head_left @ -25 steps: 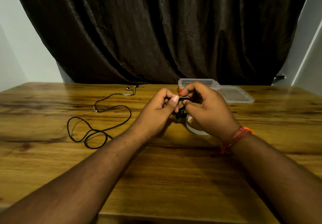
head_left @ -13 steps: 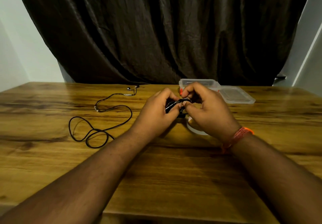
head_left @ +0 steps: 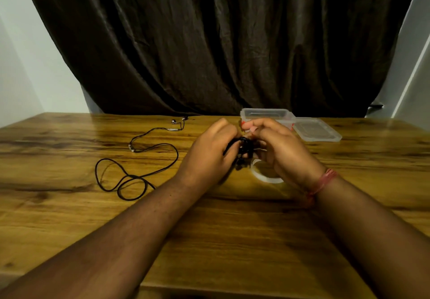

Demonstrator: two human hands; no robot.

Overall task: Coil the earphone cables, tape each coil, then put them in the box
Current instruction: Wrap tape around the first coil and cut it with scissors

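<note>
Both hands are sharing one grip on a small black earphone coil (head_left: 242, 151), held above the surface (head_left: 232, 240). Left of the grip, well apart, a second earphone cable (head_left: 149, 156) is lying loose and uncoiled, its long run stretching from the earbuds at the far end toward the near loops. At the grip, the left hand (head_left: 209, 156) is curling its fingers round the coil's left side, and the right hand (head_left: 277, 149) is pinching the right side; whether tape is already on the bundle cannot be told. Just below the grip, under the right hand, a clear tape roll (head_left: 265, 177) is resting on the surface. Beyond the grip, to the right, the open clear box (head_left: 265, 113) is standing with its lid (head_left: 318, 131) beside it; the right hand is nearer to both.
</note>
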